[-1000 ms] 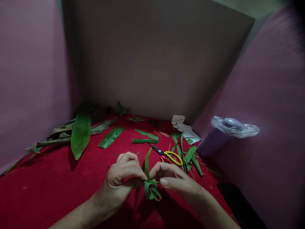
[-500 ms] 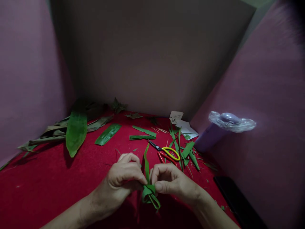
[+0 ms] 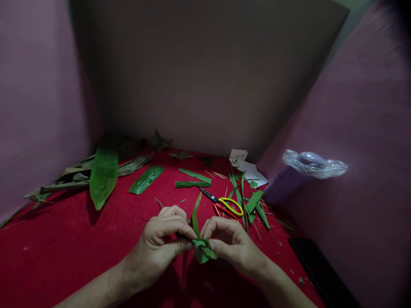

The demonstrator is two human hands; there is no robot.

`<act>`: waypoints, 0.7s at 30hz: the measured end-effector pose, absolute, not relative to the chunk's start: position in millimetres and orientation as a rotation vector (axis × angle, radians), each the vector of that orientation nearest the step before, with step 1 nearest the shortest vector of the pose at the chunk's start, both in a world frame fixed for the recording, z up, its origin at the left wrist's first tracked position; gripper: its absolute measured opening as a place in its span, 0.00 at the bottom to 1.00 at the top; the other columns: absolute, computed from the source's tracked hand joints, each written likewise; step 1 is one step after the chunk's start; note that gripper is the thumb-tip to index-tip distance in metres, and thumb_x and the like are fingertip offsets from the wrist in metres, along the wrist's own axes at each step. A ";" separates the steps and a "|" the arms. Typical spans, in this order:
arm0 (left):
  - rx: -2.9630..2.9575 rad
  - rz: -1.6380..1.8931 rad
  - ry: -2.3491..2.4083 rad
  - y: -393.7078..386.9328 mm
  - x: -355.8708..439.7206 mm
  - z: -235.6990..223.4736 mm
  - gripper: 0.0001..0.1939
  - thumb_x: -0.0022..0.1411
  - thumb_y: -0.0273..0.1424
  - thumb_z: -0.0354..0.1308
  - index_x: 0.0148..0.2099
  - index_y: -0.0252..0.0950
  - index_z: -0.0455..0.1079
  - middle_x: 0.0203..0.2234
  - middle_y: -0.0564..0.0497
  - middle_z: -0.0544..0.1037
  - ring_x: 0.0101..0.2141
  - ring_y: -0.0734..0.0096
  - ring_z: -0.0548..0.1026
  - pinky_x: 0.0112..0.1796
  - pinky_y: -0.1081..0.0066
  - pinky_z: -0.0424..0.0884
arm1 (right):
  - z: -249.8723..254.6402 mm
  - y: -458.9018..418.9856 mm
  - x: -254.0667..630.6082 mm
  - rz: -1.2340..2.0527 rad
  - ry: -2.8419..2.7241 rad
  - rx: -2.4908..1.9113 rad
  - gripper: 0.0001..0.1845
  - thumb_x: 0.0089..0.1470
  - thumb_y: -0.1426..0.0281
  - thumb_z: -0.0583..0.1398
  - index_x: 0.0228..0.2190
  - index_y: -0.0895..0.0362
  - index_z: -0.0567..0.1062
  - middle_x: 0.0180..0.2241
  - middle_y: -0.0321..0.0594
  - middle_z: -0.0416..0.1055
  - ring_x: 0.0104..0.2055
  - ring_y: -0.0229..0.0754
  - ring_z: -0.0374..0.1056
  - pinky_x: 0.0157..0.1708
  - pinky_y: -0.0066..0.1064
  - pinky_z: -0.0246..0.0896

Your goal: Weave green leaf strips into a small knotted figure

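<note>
Between my two hands is a folded green leaf strip (image 3: pixel 201 251), looped and knotted into a small bundle, with one long pointed end rising above the fingers. My left hand (image 3: pixel 167 239) pinches its left side between thumb and fingers. On the right side, the thumb and curled fingers of my right hand (image 3: pixel 226 241) close on the same bundle. Just beyond the right hand lie scissors (image 3: pixel 221 201) with one yellow and one red handle, blades pointing away to the left. The inner folds of the bundle are partly covered by my fingertips.
Leaf strips (image 3: pixel 192 184) and a cut leaf piece (image 3: pixel 146 179) lie on the red cloth (image 3: pixel 64 248). Large leaves (image 3: pixel 104 177) are heaped at left, cuttings (image 3: pixel 255 203) at right. White papers (image 3: pixel 252 172), a purple plastic-wrapped container (image 3: pixel 289 182) and a black flat object (image 3: pixel 321 269) stand or lie rightward.
The bundle has been raised and turned slightly between my fingers; its lower loop now points more to the right. Both hands have closed in around it, and the right thumb has shifted up.
</note>
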State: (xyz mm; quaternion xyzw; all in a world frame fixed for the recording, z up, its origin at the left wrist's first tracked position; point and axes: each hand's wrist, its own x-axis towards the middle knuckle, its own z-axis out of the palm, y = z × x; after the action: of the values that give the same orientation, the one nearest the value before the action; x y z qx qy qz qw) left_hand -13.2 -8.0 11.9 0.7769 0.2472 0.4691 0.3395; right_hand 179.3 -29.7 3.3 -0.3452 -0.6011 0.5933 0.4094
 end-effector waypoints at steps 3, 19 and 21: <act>2.156 1.296 0.796 -8.1 -15.1 10.7 0.04 0.57 0.25 0.57 0.31 0.38 0.72 0.21 0.53 0.70 0.28 0.69 0.67 0.33 0.65 0.64 | 4.7 -35.3 176.5 0.867 -1.617 -1.031 0.06 0.57 0.72 0.53 0.34 0.58 0.70 0.32 0.39 0.67 0.35 0.37 0.64 0.37 0.31 0.61; 2.550 1.500 1.056 -24.1 -9.2 15.2 0.09 0.53 0.20 0.55 0.35 0.36 0.72 0.22 0.52 0.75 0.32 0.65 0.67 0.44 0.53 0.57 | -3.9 -46.5 164.0 -0.734 -1.979 -0.935 0.14 0.45 0.76 0.62 0.37 0.61 0.74 0.32 0.44 0.70 0.36 0.45 0.65 0.35 0.40 0.61; 2.589 1.531 1.060 -25.1 -9.4 14.2 0.09 0.54 0.20 0.55 0.35 0.36 0.72 0.23 0.52 0.76 0.33 0.64 0.68 0.46 0.51 0.56 | -3.8 -48.2 162.3 -0.733 -1.967 -0.928 0.14 0.45 0.76 0.62 0.37 0.61 0.74 0.32 0.44 0.71 0.35 0.45 0.65 0.35 0.39 0.62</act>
State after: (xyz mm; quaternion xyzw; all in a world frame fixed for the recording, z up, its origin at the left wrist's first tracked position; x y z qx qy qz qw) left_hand -9.4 -25.1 14.2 0.8116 0.3323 0.4800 -0.0238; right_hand 162.3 -48.2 -3.8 -0.3687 -0.7813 -0.2911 0.4109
